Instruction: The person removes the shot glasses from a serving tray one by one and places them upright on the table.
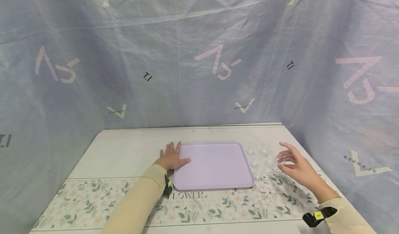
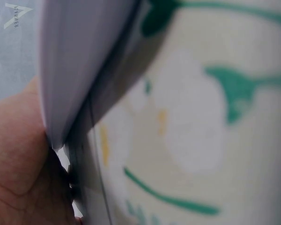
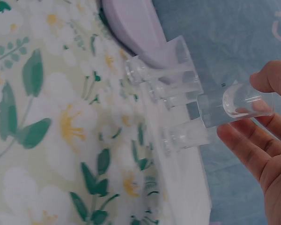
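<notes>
A pale lilac rectangular tray (image 1: 215, 164) lies on the table. My left hand (image 1: 171, 158) rests on its left edge, fingers spread and mostly straight, thumb reaching over the rim; the left wrist view shows the palm (image 2: 14, 150) against the tray's side (image 2: 68, 70). To the right of the tray, my right hand (image 1: 294, 163) pinches a small clear glass (image 3: 220, 108) between thumb and fingers. Several similar clear glasses (image 1: 264, 149) stand between tray and right hand; in the right wrist view, one glass (image 3: 185, 133) is close beside the held one.
A floral strip with lettering (image 1: 190, 208) runs across the front of the white table (image 1: 124, 150). Grey-blue printed curtains (image 1: 174, 53) hang behind the table and on both sides. Each wrist carries a black strap, one of them around the right wrist (image 1: 319, 216).
</notes>
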`<state>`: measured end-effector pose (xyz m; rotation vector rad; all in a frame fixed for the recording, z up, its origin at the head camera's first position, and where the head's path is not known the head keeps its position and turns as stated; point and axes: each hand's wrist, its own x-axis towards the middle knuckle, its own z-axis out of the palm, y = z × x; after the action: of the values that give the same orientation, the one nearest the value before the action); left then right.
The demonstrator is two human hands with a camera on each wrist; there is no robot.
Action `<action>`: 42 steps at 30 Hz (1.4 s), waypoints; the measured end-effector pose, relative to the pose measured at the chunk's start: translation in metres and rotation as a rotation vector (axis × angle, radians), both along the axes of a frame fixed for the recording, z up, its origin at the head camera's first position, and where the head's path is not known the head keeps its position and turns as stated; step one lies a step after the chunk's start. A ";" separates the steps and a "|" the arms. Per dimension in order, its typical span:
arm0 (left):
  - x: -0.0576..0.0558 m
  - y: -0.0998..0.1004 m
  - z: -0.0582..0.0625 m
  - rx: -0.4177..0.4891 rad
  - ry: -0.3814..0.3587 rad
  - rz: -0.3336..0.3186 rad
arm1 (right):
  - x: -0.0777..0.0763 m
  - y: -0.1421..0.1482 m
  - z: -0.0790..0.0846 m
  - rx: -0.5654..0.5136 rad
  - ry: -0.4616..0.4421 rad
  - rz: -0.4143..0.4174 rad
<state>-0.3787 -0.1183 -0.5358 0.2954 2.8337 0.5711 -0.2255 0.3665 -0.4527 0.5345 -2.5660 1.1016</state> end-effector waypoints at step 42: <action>0.003 0.003 0.005 -0.015 -0.017 0.001 | 0.003 -0.001 -0.044 0.024 -0.064 -0.072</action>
<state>-0.3757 -0.1156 -0.5309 0.2844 2.8205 0.5494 -0.2221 0.3658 -0.4971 0.4163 -2.6343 1.0810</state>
